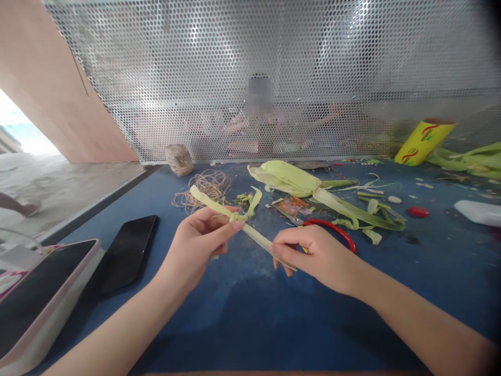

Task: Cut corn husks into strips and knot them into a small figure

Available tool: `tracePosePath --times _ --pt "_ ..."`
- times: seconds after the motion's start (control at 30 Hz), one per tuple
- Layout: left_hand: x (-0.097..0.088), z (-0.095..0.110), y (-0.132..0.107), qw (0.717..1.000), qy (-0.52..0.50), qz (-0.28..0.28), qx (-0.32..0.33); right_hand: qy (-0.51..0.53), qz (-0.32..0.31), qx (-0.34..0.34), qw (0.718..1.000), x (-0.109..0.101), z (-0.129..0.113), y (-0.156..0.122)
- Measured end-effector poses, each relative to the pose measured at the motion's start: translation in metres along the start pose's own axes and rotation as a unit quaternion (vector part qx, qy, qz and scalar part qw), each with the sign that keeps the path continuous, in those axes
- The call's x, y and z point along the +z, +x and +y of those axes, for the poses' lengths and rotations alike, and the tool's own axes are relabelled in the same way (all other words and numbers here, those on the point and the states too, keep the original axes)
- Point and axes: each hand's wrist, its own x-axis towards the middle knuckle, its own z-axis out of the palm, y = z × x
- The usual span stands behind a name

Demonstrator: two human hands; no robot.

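Observation:
My left hand (207,235) pinches a knotted strip of pale green corn husk (256,236) at its knot, with two loose ends sticking up above the fingers. Thumb and fingers of my right hand (309,254) are closed on the strip's lower end, so it runs slanting between both hands above the blue table. Just behind my right hand lie red-handled scissors (340,233), partly hidden by it. A larger husk bundle (289,177), bulging and tied near its stem end, rests farther back. A tangle of brown twine (211,189) sits behind my left hand.
A black phone (129,255) and a pink-edged device (47,297) lie at the left. Husk scraps (379,209), a red object (418,211) and a white object (477,211) are at right. A yellow tube (425,141) leans near the perforated metal panel (188,62) at the back.

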Motion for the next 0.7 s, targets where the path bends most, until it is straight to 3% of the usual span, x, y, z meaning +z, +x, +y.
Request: tracePosePath --times 0.17,0.4,0.53,0.7 --pt "0.005 -0.006 -0.002 0.997 -0.008 -0.064 -0.046 -0.001 -0.005 0.008 1.0 0.004 0.004 0.002" --pt "0.012 -0.011 -0.007 0.992 0.018 -0.098 -0.081 0.096 0.124 -0.01 0.988 0.014 0.011 0.008" --pt "0.012 -0.01 -0.007 0.99 0.017 -0.101 -0.094 0.154 0.127 -0.015 0.98 0.016 0.009 0.01" --pt "0.012 -0.012 -0.006 0.981 0.012 -0.147 -0.127 0.152 0.141 -0.021 0.978 0.013 0.009 0.009"
